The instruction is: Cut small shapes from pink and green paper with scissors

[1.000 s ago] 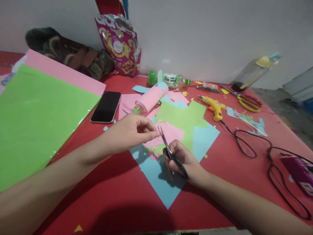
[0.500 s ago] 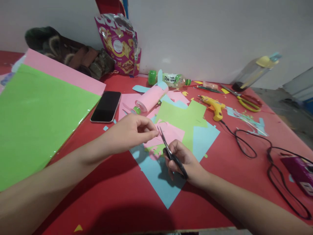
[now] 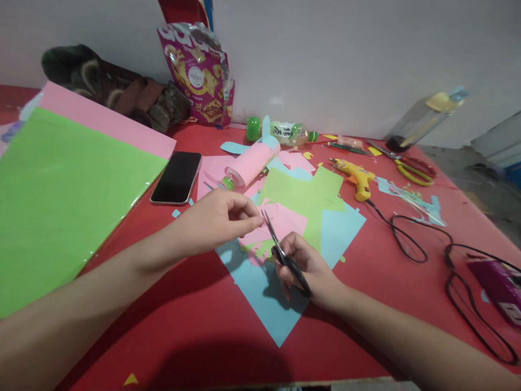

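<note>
Pointing far-left, scissors (image 3: 280, 253) sat gripped in right hand (image 3: 313, 271), tips just beside left hand (image 3: 223, 217), fingertips pinched; contents unclear.

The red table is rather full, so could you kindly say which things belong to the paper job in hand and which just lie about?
Likely the job's:
black-handled scissors, in the right hand
blue sheet, below
pink-wrapped bottle
yellow glue gun, untouched

Likely just lying about:
phone
snack bag
</note>
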Action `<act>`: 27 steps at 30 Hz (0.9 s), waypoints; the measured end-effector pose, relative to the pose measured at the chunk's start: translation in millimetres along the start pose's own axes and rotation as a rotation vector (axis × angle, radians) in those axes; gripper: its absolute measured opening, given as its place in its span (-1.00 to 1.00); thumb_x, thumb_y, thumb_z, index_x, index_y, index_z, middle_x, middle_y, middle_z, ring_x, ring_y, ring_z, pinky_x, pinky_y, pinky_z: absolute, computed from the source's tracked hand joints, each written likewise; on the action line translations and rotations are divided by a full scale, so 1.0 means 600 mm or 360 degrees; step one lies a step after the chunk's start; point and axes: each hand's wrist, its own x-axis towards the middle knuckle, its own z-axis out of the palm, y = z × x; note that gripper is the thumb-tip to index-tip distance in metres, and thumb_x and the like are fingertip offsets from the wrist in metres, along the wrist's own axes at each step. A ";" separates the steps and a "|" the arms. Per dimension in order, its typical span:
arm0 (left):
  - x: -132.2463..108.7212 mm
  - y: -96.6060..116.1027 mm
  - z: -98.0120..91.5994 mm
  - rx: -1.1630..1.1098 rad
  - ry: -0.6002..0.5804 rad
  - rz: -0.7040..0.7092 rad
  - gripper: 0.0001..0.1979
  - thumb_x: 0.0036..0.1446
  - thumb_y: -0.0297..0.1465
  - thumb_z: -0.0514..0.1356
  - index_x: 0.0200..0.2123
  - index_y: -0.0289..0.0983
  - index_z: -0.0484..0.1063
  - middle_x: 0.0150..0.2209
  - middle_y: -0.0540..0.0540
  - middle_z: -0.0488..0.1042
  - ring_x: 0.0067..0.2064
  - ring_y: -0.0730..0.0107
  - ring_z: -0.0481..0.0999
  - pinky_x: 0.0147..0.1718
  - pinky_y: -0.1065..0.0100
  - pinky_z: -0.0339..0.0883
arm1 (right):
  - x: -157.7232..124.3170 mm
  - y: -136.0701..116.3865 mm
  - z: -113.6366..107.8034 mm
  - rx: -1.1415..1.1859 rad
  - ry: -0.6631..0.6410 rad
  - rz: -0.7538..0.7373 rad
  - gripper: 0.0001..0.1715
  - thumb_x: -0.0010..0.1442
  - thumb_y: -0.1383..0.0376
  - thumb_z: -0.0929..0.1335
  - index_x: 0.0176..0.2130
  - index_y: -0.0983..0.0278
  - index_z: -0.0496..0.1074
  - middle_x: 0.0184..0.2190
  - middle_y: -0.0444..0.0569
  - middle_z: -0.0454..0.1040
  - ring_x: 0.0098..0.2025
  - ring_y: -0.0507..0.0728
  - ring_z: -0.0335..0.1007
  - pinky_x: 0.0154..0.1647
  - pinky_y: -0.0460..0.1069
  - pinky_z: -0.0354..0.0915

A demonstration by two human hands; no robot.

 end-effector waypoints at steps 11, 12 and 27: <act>0.000 0.002 0.000 0.0001 -0.0001 -0.0002 -0.81 -0.04 -0.32 0.09 -0.57 -0.32 0.31 -0.61 0.04 0.32 -0.54 0.55 0.30 -0.57 0.52 0.17 | -0.001 0.000 0.000 -0.0009 0.0027 0.0007 -0.55 -0.15 0.22 0.43 -0.44 0.23 0.06 -0.58 -0.30 0.21 -0.69 -0.16 0.10 -0.82 -0.25 0.23; 0.000 0.001 0.000 -0.0001 -0.0007 -0.0007 -0.81 -0.04 -0.31 0.08 -0.57 -0.32 0.31 -0.60 0.04 0.32 -0.54 0.54 0.30 -0.57 0.52 0.17 | -0.001 0.000 0.000 -0.0011 0.0029 0.0005 -0.55 -0.15 0.22 0.43 -0.44 0.23 0.06 -0.58 -0.30 0.21 -0.70 -0.17 0.10 -0.82 -0.25 0.23; 0.000 0.001 0.004 -0.0075 -0.0116 -0.0014 -0.82 -0.03 -0.32 0.07 -0.56 -0.30 0.32 -0.58 0.04 0.32 -0.51 0.52 0.31 -0.53 0.50 0.18 | 0.000 0.000 -0.001 -0.0038 -0.0109 -0.0037 -0.54 -0.11 0.14 0.40 -0.41 0.23 0.04 -0.55 -0.27 0.19 -0.64 -0.15 0.11 -0.73 -0.22 0.24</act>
